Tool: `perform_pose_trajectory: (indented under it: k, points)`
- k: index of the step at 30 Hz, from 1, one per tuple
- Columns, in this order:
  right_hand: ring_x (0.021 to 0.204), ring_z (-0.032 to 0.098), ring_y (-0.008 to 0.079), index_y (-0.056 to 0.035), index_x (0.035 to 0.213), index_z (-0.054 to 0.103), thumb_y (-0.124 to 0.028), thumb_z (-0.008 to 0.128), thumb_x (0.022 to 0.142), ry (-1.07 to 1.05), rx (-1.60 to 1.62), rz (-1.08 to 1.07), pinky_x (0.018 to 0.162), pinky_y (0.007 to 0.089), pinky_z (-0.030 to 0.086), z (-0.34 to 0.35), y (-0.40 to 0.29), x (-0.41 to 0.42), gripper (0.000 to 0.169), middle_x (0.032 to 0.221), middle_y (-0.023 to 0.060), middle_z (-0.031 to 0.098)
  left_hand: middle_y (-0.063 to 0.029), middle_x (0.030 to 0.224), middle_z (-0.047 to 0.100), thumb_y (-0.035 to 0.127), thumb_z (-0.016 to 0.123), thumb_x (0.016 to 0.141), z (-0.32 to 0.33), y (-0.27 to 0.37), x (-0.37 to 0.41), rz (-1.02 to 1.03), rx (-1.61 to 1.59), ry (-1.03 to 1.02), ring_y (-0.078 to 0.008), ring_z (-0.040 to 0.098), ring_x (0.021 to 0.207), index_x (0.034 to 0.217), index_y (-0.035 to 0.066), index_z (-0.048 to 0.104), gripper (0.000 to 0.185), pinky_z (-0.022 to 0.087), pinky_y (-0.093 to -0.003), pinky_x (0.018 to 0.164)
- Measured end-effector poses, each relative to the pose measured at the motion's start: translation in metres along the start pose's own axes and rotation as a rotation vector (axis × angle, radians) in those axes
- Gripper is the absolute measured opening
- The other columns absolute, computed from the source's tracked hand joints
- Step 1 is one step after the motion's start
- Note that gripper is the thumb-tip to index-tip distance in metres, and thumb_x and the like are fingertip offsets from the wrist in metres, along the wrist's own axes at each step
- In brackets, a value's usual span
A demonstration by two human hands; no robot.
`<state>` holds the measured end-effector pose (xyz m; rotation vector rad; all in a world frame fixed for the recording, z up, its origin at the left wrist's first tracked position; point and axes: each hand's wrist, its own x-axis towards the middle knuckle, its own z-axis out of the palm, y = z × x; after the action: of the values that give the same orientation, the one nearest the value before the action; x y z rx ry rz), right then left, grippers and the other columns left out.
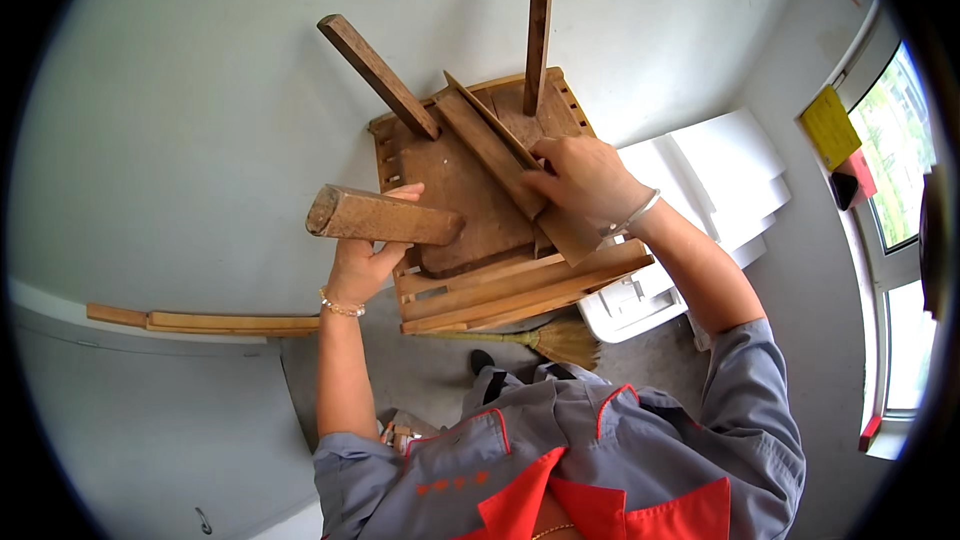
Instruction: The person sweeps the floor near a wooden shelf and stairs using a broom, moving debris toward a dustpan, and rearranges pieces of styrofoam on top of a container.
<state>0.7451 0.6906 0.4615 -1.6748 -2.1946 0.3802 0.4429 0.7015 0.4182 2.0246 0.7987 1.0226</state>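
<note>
An upturned wooden stool (pixel 457 172) lies on a slatted wooden piece of furniture (pixel 517 285), its thick legs pointing up. My left hand (pixel 367 262) is wrapped around the near left leg (pixel 382 216), with fingertips showing beyond it and the thumb on the near side. Two more legs, the far left leg (pixel 382 79) and the far right leg (pixel 538 34), rise near the wall. My right hand (pixel 581 176) pinches long, thin brown strips (pixel 487 146) that slant across the stool's underside. The strips' material is unclear. Whether a fourth leg stands under my right hand cannot be seen.
White boards or boxes (pixel 697 172) are stacked at the right, near a window (pixel 900 157). A straw broom (pixel 566 341) lies on the floor below the slats. Wooden strips (pixel 232 324) run along the left side. The wall (pixel 225 127) stands close behind the stool.
</note>
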Motion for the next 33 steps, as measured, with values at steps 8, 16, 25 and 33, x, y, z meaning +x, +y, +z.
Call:
perform_pose_trajectory:
  k: [8, 16, 25, 33]
  points:
    - [0.078, 0.059, 0.0344, 0.0011, 0.083, 0.063, -0.015, 0.057, 0.083, 0.146, -0.001, -0.043, 0.070, 0.0407, 0.048, -0.010, 0.026, -0.009, 0.017, 0.082, 0.0170, 0.061, -0.0111, 0.121, 0.061, -0.002, 0.057, 0.085, -0.009, -0.004, -0.010, -0.151, -0.045, 0.080, -0.0188, 0.056, 0.113, 0.118, 0.001, 0.058, 0.034, 0.043, -0.0326, 0.098]
    - [0.072, 0.061, 0.0260, -0.0032, 0.087, 0.071, -0.011, 0.060, 0.082, -0.056, -0.057, -0.269, 0.068, 0.0355, 0.049, -0.059, 0.054, 0.012, 0.014, 0.078, 0.0103, 0.064, -0.0071, 0.113, 0.066, -0.001, 0.059, 0.081, -0.027, -0.014, -0.024, -0.202, 0.095, 0.183, -0.0144, 0.062, 0.100, 0.112, 0.003, 0.062, 0.032, 0.047, -0.0302, 0.089]
    - [0.082, 0.062, 0.0231, -0.0076, 0.097, 0.068, -0.020, 0.060, 0.088, 0.213, -0.024, -0.474, 0.078, 0.0343, 0.050, -0.021, 0.046, 0.086, 0.018, 0.098, 0.0041, 0.065, -0.0085, 0.133, 0.052, -0.001, 0.063, 0.081, -0.010, -0.025, 0.008, -0.045, 0.251, 0.220, -0.0220, 0.049, 0.123, 0.123, 0.008, 0.056, 0.044, 0.040, -0.0362, 0.102]
    - [0.076, 0.065, 0.0186, 0.0010, 0.115, 0.061, -0.025, 0.066, 0.085, 0.312, 0.143, 0.172, 0.070, 0.0286, 0.053, -0.032, 0.094, 0.038, 0.041, 0.097, 0.0133, 0.068, -0.0163, 0.143, 0.036, 0.009, 0.073, 0.078, -0.019, -0.049, 0.022, -0.218, 0.023, 0.339, -0.0283, 0.048, 0.124, 0.141, 0.013, 0.033, 0.074, 0.052, -0.0344, 0.087]
